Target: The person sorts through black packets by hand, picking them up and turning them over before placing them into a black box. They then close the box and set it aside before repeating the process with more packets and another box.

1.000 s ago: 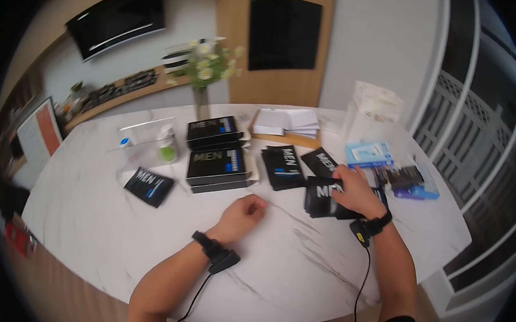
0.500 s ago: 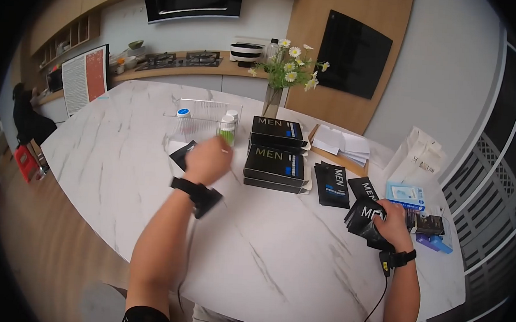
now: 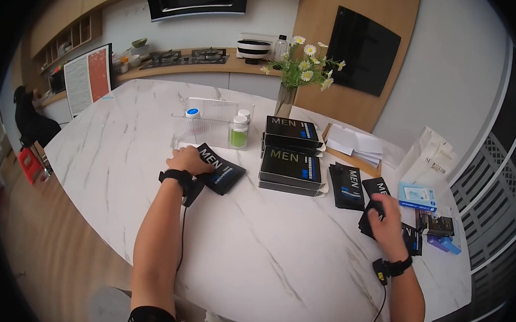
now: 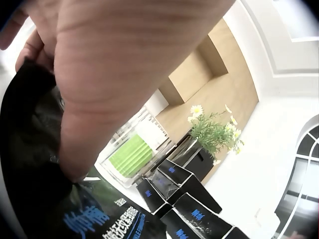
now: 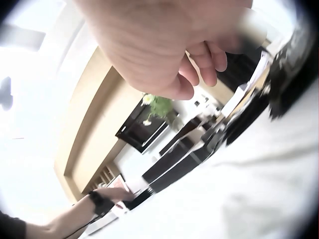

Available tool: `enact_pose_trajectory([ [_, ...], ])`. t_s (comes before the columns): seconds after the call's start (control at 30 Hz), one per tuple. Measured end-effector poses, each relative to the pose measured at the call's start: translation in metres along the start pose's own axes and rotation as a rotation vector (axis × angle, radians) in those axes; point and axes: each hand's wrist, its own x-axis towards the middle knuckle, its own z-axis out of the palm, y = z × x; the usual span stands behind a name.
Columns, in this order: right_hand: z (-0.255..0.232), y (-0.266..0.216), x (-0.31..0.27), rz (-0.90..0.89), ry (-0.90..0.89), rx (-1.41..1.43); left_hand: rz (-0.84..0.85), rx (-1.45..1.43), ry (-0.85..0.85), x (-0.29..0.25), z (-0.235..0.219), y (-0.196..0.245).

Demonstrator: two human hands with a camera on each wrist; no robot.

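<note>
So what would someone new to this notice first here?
Probably the black MEN boxes, grouped mid-view on the pale table. Next, the white daisies in the vase behind them. Then the left hand, gripping a black packet left of the boxes.

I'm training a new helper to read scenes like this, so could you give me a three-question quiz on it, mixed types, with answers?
1. True or false: the left hand is gripping the white paper bag.
2. What stands directly behind the black boxes?
A) the blue-and-white box
B) the vase of flowers
C) the red-and-white board
3. Fill in the blank: the large word printed on the black packets and on those boxes is ____.

Key: 1 false, it grips one or more of the black packets; 2 B; 3 MEN.
</note>
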Motion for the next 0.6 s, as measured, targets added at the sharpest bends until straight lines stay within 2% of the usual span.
enact_pose_trajectory([
  [0.03, 0.012, -0.014, -0.001, -0.009, -0.031, 0.064, -0.002, -0.008, -0.063, 0.000, -0.003, 0.000],
  [0.1, 0.035, -0.047, 0.000, -0.114, -0.066, 0.129, 0.038, -0.136, -0.062, 0.000, -0.002, -0.006],
  [0.17, 0.061, -0.073, -0.002, -0.088, -0.149, 0.282, 0.102, -0.281, -0.062, 0.011, 0.010, -0.021],
  [0.2, 0.073, -0.088, -0.004, -0.093, -0.190, 0.378, 0.184, -0.338, 0.013, 0.015, 0.019, -0.028],
  [0.3, 0.108, -0.125, -0.013, -0.058, -0.350, 0.568, 0.340, -0.624, -0.071, -0.027, 0.008, -0.024],
  [0.37, 0.122, -0.150, -0.020, 0.020, -0.379, 0.604, 0.422, -1.061, -0.240, -0.067, 0.003, -0.028],
  [0.43, 0.134, -0.162, -0.019, 0.080, -0.369, 0.748, 0.442, -1.044, -0.260, -0.125, -0.021, -0.015],
  [0.5, 0.145, -0.169, -0.015, 0.133, -0.339, 0.985, 0.530, -1.098, -0.248, -0.159, -0.018, -0.001],
  [0.53, 0.135, -0.175, -0.009, 0.325, -0.426, 1.338, 0.542, -1.111, -0.236, -0.172, -0.012, 0.010],
  [0.57, 0.121, -0.180, -0.003, 0.448, -0.443, 1.441, 0.557, -1.129, -0.222, -0.183, -0.005, 0.023],
  [0.6, 0.114, -0.176, 0.001, 0.464, -0.406, 1.463, 0.573, -1.149, -0.161, -0.191, 0.003, 0.038],
])
